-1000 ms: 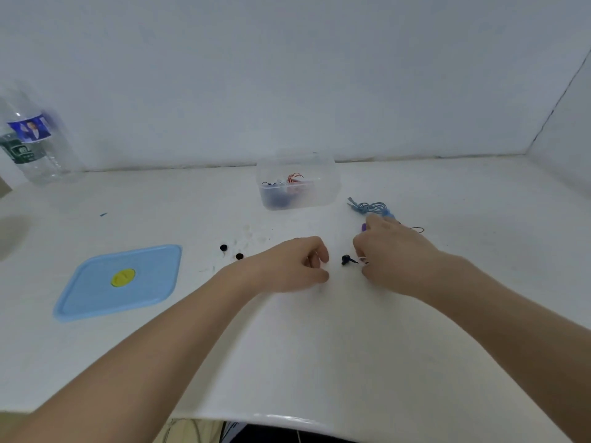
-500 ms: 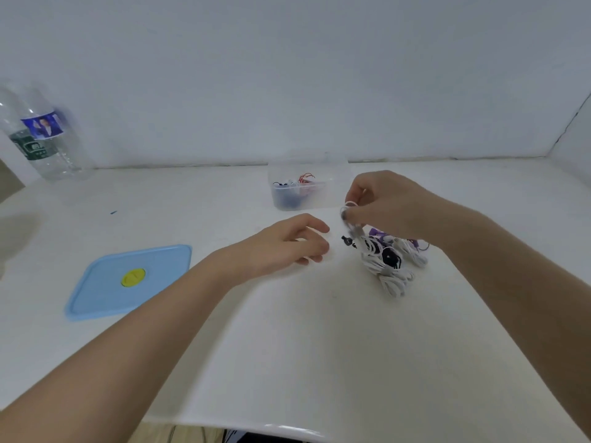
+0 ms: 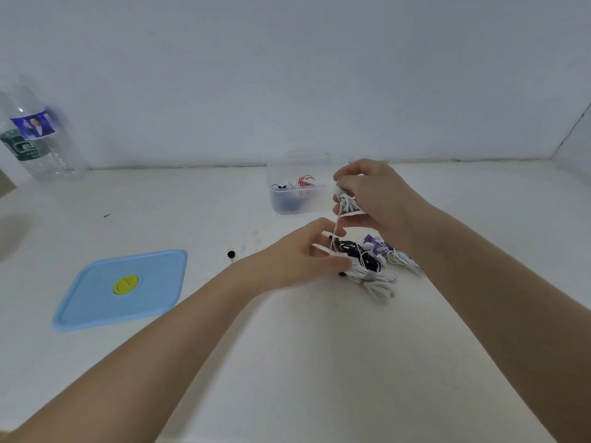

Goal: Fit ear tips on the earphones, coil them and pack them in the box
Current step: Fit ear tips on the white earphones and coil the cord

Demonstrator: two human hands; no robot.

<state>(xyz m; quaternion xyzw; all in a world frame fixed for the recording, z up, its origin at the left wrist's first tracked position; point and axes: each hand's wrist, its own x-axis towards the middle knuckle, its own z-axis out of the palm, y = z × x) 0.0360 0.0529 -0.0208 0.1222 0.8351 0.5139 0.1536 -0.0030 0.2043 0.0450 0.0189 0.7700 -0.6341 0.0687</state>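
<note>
Biggest risk I can see is a tangle. The right hand (image 3: pixel 377 199) is raised above the table, fingers closed around a small bunch of white earphone cord (image 3: pixel 347 203), and one thin strand runs down from it to the left hand (image 3: pixel 307 254), which pinches that strand between thumb and fingertips. Right underneath sits a pile of other earphones (image 3: pixel 371 266), black, purple and white bundles all touching each other. If the strand snags on that pile, pulling would probably drag the neighbours along or knot things up.

Second worry: the loose black ear tip (image 3: pixel 231 254) on the table just left of the left wrist. It looks tiny and easy to knock away with a forearm.

The cord itself looks thin, white and floppy, partly hidden in the right fist, so I can't tell if tips are already on it.

The clear box (image 3: pixel 297 199) sits far centre, just left of the right hand, with a few earphones inside. Its blue lid (image 3: pixel 121 289) lies off to the near left.
</note>
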